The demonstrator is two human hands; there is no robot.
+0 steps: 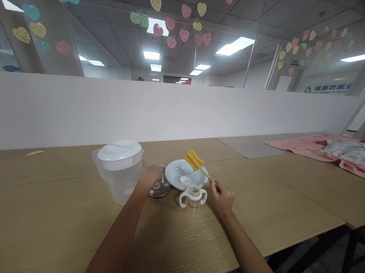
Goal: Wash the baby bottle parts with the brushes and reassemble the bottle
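Note:
My right hand (222,199) is closed on the green handle of a sponge brush (194,160), its yellow head raised over the white bowl (170,175). A small white ring-shaped piece (184,180) lies inside the bowl. In front of the bowl stands a clear bottle (193,203) with two white handles and an open top. My left hand (151,175), blurred, is over the back of a dark transparent lid (160,189), between the pitcher and the bowl; its fingers cannot be made out. The white-lidded clear pitcher (119,172) stands to the left of this hand.
A pink cloth (310,150) with a patterned white cloth (350,150) lies at the far right of the wooden table (58,227). A small flat piece (35,153) rests at the far left. Behind the table is a white wall (110,108) with glass above.

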